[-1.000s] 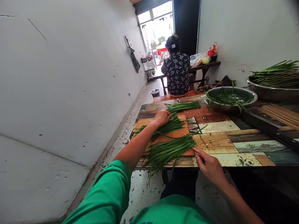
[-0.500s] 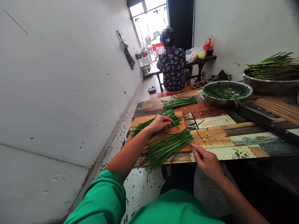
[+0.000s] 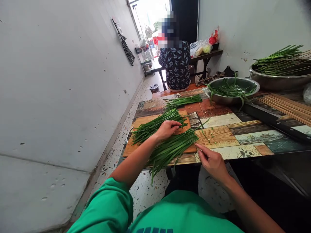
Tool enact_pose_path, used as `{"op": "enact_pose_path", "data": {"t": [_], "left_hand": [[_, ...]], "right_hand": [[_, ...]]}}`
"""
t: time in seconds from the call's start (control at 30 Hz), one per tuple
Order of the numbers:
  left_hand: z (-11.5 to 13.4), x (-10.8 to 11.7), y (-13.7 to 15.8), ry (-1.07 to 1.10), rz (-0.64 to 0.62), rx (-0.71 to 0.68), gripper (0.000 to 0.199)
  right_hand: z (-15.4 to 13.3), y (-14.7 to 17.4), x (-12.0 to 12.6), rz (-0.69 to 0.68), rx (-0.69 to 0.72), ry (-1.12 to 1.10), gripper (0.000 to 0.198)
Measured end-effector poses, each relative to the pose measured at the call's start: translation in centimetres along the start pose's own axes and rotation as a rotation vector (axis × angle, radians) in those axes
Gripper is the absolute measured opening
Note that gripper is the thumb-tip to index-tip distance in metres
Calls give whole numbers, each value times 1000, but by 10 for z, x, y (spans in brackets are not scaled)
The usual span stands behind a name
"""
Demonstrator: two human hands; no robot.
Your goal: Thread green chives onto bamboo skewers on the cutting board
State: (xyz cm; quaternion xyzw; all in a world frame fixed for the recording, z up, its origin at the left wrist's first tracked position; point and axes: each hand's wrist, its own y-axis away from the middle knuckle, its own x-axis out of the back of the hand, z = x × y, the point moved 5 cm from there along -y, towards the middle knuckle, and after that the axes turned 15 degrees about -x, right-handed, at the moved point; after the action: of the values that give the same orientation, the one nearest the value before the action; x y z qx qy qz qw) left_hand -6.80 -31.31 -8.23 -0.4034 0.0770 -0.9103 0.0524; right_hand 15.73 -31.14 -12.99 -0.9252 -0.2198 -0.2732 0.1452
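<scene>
My left hand (image 3: pixel 167 130) is at the near side of a pile of garlic chives (image 3: pixel 155 124) on a wooden cutting board (image 3: pixel 131 149). Its thumb and fingers are bent together at the cut ends, seemingly pinching a chive, though the fingertips partly hide it. A second, fanned-out row of garlic chives (image 3: pixel 170 147) lies nearer to me, its leaf tips hanging past the table edge. At the right end of this row, my right hand (image 3: pixel 212 160) pinches the end of a thin wooden skewer; most of the stick is hidden by the chives.
A chive bundle (image 3: pixel 184 101) lies behind the board. To the right are a steel bowl of loose greens (image 3: pixel 243 101), a larger basin (image 3: pixel 274 79) of skewered greens, bare skewers (image 3: pixel 286 105) and a long black-handled tool (image 3: pixel 267 118). A person (image 3: pixel 178 68) sits beyond the table.
The whole view has shifted slightly, with the scene sitting a little higher and further left. My left hand has moved slightly along the cut ends; my right hand stays at the row's end.
</scene>
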Motion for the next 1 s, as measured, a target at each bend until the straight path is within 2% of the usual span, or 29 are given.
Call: {"op": "enact_pose_path", "data": {"t": [0.27,0.47,0.73,1.0], "left_hand": [[1,-2,-3,9,33,4,27],[0,0,-6,-63,115,-2,23],[1,-1,-5,-86,121,-42,26],[-3,-5,-3,-41,147,-6,22]], "right_hand": [[-2,0,1,12,2,5,36],[-3,1,2,12,14,-10,36],[-3,1,1,19,28,-31,36],[-5,1,3,17,16,-14,36]]}}
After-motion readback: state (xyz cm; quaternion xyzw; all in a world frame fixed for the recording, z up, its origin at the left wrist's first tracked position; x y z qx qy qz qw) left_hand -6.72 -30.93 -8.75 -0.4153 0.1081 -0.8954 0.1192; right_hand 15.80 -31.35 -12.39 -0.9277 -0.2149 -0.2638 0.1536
